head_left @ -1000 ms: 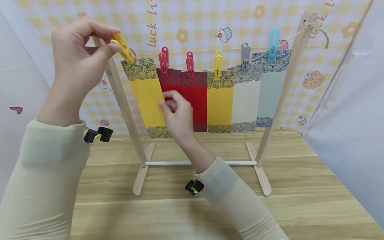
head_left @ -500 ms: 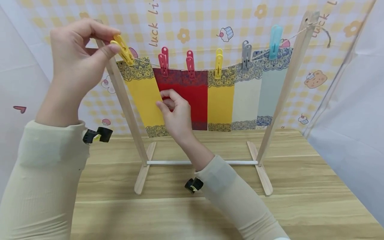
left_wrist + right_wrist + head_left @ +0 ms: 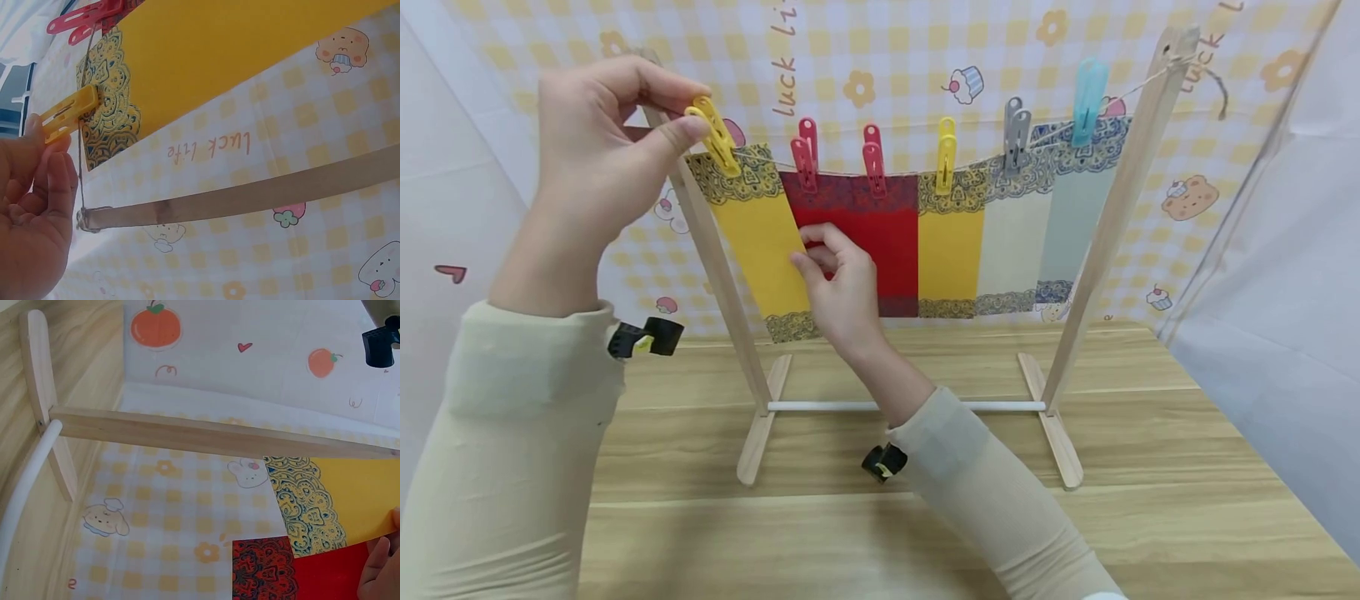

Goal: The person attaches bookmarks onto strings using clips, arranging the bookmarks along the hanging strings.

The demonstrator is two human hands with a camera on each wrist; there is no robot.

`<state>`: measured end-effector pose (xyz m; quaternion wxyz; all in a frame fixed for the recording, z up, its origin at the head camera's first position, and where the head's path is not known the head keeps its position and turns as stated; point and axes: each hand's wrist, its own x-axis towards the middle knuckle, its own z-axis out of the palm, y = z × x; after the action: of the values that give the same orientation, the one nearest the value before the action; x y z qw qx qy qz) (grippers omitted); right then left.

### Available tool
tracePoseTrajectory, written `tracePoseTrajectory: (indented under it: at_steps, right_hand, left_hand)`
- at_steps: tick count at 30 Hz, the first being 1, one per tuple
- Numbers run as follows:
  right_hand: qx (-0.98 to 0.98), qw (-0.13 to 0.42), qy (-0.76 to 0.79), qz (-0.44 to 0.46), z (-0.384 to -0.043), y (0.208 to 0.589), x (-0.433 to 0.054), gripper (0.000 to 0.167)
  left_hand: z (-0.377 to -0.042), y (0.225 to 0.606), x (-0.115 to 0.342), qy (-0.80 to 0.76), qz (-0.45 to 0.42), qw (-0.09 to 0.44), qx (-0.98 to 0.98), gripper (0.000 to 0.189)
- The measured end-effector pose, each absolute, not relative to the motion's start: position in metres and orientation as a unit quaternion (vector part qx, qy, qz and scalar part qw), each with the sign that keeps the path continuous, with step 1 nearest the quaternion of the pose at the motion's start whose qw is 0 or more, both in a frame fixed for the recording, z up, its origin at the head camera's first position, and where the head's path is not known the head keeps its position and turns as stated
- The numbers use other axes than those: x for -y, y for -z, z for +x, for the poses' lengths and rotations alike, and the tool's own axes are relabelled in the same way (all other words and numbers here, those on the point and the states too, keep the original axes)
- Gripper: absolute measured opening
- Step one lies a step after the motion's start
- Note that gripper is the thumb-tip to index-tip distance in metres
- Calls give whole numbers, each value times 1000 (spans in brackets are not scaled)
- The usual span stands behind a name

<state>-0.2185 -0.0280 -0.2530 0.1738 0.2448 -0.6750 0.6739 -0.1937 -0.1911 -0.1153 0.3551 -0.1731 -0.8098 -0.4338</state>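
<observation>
In the head view my left hand (image 3: 598, 154) pinches the handles of a yellow clothespin (image 3: 718, 146) between thumb and fingers. The clothespin's tip sits over the cord (image 3: 80, 147) and the patterned top of a yellow paper (image 3: 760, 250), as the left wrist view also shows. That paper hangs tilted, its bottom towards the right, beside the left post. My right hand (image 3: 846, 287) pinches its right edge about halfway down, in front of a red paper (image 3: 895, 258). In the right wrist view the right fingers (image 3: 378, 559) show only at the edge.
Two red clothespins (image 3: 874, 162), another yellow clothespin (image 3: 946, 158), a grey one (image 3: 1017, 137) and a blue one (image 3: 1086, 104) hold red, yellow, white and pale blue papers along the cord. A wooden stand (image 3: 1101, 225) with a white crossbar (image 3: 1000, 407) stands on the table (image 3: 925, 542).
My left hand and the yellow clothespin have come down slightly and to the right. The hanging papers at the right have swayed a little. The right hand keeps its grip on the paper's edge.
</observation>
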Motion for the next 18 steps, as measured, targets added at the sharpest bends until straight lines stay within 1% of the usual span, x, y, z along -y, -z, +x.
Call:
tracePoseTrajectory:
  at_steps: [4, 10, 18]
  right_hand:
    - [677, 165, -676, 239, -217, 253, 29, 21]
    - [677, 164, -673, 250, -216, 254, 28, 22]
    - [689, 152, -659, 261, -215, 260, 20, 22]
  left_hand:
    - [-193, 115, 192, 415, -172, 352, 821, 16]
    - [-192, 116, 191, 386, -160, 363, 833, 23]
    - [-195, 121, 190, 385, -160, 342, 842, 28]
